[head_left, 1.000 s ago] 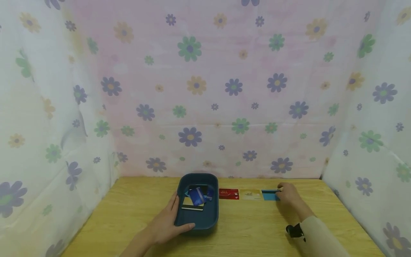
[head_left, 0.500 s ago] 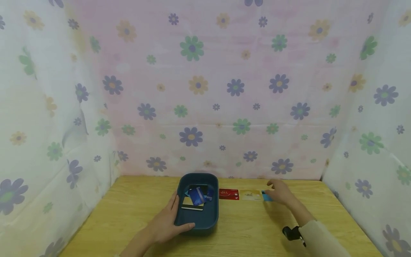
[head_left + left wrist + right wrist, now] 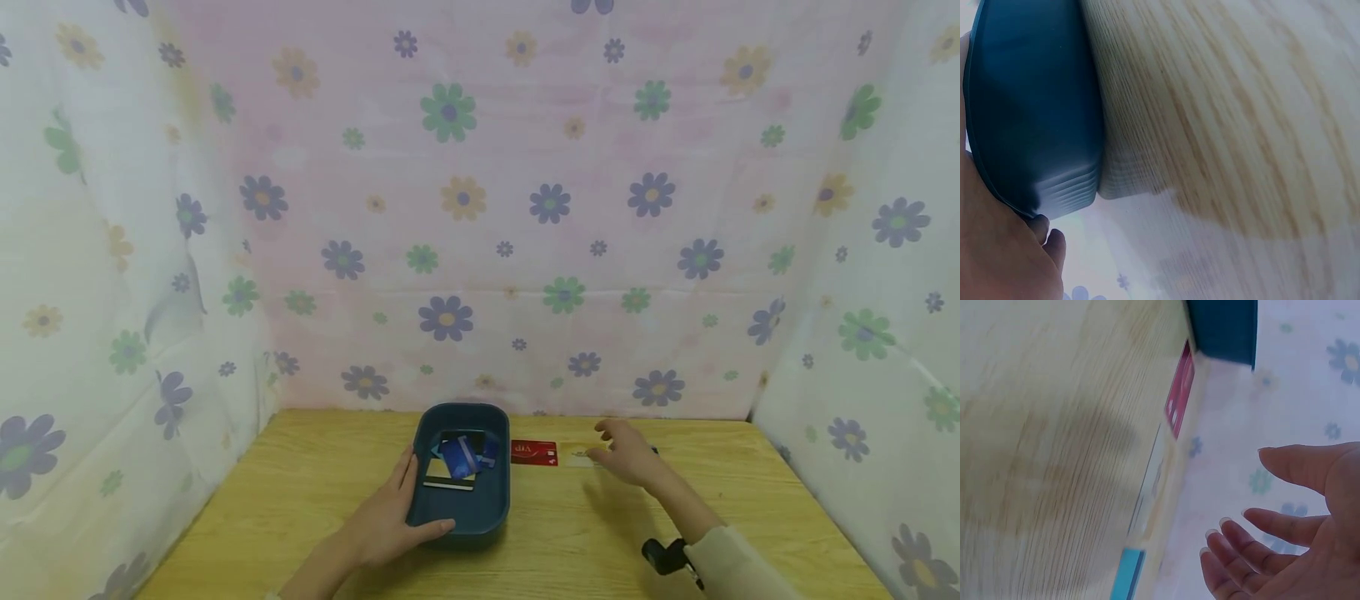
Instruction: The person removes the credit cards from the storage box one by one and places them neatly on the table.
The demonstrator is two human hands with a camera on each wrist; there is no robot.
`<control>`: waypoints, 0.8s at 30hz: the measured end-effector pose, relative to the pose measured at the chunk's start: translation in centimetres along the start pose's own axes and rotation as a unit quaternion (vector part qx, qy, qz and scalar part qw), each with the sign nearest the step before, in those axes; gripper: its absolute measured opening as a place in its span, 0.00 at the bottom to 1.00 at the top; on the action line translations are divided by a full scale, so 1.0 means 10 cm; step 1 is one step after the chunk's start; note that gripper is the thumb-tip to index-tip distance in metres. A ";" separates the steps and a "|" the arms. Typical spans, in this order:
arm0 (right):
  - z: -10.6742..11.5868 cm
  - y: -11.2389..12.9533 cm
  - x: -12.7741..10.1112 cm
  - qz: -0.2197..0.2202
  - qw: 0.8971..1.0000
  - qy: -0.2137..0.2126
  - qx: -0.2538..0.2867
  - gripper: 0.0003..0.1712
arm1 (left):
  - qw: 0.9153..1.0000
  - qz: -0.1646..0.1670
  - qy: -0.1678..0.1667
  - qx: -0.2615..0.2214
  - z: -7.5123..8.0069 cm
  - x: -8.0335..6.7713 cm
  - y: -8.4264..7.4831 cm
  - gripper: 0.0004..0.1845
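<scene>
The blue tray (image 3: 461,508) sits on the wooden worktop (image 3: 300,500), toward the back and a little left of centre. Inside it lies a loose pile of cards (image 3: 459,460), some blue, 1 pale with a dark stripe. The left hand (image 3: 390,517) grips the tray at its near left corner: the fingers run along the outer left wall and the thumb curls round the near rim. In the left wrist view the tray's dark wall (image 3: 1029,112) presses against the palm (image 3: 1004,250).

Just right of the tray, 3 cards lie in a row along the back of the worktop. The red card (image 3: 534,452) is nearest the tray, close beside it but apart. The cream card (image 3: 581,456) comes next, partly covered by the right hand (image 3: 626,454). The light blue card (image 3: 1125,574) shows only in the right wrist view, at the far end of the row; in the head view the hand hides it.

The right hand hovers over the cream card with its fingers straight and spread, its grip released and holding nothing. It seems to stand just above the cards rather than on them, though the head view is too small to be sure. A cream sleeve (image 3: 738,567) covers the right forearm, with a black wrist mount (image 3: 663,557) at its cuff.

A flowered cloth (image 3: 480,208) hangs behind the worktop and down both sides.
</scene>
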State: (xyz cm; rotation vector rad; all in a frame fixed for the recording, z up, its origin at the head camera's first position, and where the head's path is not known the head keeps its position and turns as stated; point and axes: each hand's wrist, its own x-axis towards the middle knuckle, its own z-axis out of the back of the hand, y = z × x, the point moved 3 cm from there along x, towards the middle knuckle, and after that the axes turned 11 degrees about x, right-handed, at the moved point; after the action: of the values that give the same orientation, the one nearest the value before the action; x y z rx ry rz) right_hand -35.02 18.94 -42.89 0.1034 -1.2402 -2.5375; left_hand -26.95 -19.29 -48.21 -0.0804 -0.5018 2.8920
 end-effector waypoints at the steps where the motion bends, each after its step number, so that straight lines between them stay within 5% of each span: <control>1: -0.03 0.02 -0.01 0.000 1.000 0.001 0.004 0.28 | 1.000 0.000 0.000 0.000 0.00 0.00 0.00 0.69; 24: -0.47 0.46 -0.07 0.054 0.998 0.012 0.017 0.25 | 1.000 -0.004 -0.002 0.004 0.02 0.00 -0.01 0.69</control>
State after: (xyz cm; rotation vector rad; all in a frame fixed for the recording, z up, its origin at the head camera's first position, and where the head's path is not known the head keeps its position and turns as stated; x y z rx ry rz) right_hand -32.24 12.97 -42.25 0.0725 -1.2470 -2.4176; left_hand -26.91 -19.22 -48.01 -0.0710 -0.4899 2.8871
